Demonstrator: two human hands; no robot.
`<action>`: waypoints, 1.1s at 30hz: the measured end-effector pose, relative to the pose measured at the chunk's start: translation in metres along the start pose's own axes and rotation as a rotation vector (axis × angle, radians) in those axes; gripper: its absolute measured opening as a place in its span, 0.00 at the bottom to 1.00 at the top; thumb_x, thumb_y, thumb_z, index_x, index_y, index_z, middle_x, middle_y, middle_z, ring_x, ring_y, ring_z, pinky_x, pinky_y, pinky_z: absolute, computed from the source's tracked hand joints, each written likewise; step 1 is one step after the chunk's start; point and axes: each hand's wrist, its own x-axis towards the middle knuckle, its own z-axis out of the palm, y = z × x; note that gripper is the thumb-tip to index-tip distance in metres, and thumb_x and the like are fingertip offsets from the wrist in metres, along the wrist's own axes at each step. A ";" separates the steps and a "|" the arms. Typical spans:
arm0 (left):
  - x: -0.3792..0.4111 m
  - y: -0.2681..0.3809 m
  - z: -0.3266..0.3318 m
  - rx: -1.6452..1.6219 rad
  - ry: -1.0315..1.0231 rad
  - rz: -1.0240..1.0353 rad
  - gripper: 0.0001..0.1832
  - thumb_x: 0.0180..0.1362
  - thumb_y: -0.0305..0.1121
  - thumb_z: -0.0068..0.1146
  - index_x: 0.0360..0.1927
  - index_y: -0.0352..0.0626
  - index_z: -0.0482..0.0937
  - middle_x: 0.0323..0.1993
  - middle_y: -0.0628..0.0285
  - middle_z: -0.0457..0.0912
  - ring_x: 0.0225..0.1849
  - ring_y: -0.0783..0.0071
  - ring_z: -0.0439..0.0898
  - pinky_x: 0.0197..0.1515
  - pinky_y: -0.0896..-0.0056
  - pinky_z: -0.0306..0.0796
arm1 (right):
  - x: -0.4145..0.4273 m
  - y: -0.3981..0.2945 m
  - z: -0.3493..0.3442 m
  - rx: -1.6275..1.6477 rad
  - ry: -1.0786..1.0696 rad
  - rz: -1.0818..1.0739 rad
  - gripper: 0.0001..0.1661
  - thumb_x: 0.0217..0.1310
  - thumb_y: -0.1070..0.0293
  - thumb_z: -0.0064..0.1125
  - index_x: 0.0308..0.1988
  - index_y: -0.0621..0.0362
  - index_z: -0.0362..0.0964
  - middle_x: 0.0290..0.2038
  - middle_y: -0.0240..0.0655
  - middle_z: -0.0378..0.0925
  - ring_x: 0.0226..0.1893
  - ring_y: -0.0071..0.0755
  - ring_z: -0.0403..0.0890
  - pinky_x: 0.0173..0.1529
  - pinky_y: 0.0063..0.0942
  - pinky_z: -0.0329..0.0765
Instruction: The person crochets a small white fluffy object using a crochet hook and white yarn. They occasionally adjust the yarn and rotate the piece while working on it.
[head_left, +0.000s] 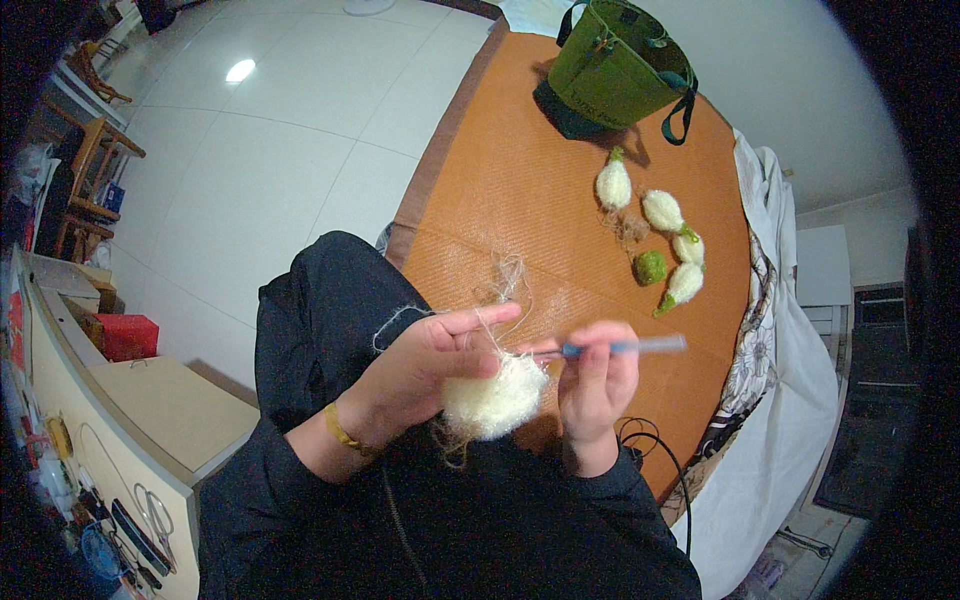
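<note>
My left hand (442, 356) holds a fuzzy cream crocheted piece (496, 397) by its upper edge, with thin yarn running over the raised index finger. Brown strands hang from the piece's lower end. In my right hand (600, 367) is a crochet hook (622, 346) with a blue and grey handle, blurred, its tip at the top edge of the piece. Loose pale yarn (510, 274) lies on the mat just beyond my hands. Several cream crocheted bulbs with green tips (614, 185) rest farther off, beside a green yarn ball (649, 268).
A green fabric bucket bag (619, 71) stands at the far end of the orange-brown mat (517, 150). White cloth (787, 450) borders the right side. A black cable (679, 469) curves near my right sleeve. At lower left, a cabinet top bears scissors (155, 517) and small items.
</note>
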 end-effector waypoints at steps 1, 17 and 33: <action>0.000 0.000 0.000 0.005 0.002 0.018 0.40 0.50 0.25 0.59 0.62 0.29 0.47 0.27 0.68 0.75 0.30 0.82 0.75 0.38 0.82 0.70 | -0.001 0.000 -0.001 0.145 0.100 0.181 0.11 0.64 0.63 0.42 0.37 0.59 0.63 0.31 0.45 0.76 0.28 0.39 0.79 0.32 0.31 0.77; 0.000 -0.009 -0.005 0.141 0.005 0.026 0.38 0.48 0.24 0.58 0.60 0.24 0.50 0.26 0.69 0.74 0.30 0.85 0.74 0.38 0.84 0.68 | 0.008 0.004 0.000 -0.614 -0.294 -0.536 0.03 0.51 0.72 0.55 0.27 0.58 0.71 0.29 0.41 0.77 0.29 0.40 0.78 0.32 0.30 0.74; -0.009 0.004 0.018 0.406 0.113 0.091 0.37 0.45 0.29 0.62 0.59 0.30 0.58 0.25 0.71 0.74 0.28 0.86 0.73 0.34 0.85 0.68 | 0.007 -0.001 0.001 -0.754 -0.258 -0.634 0.05 0.41 0.71 0.59 0.26 0.53 0.74 0.33 0.38 0.76 0.27 0.32 0.77 0.29 0.25 0.72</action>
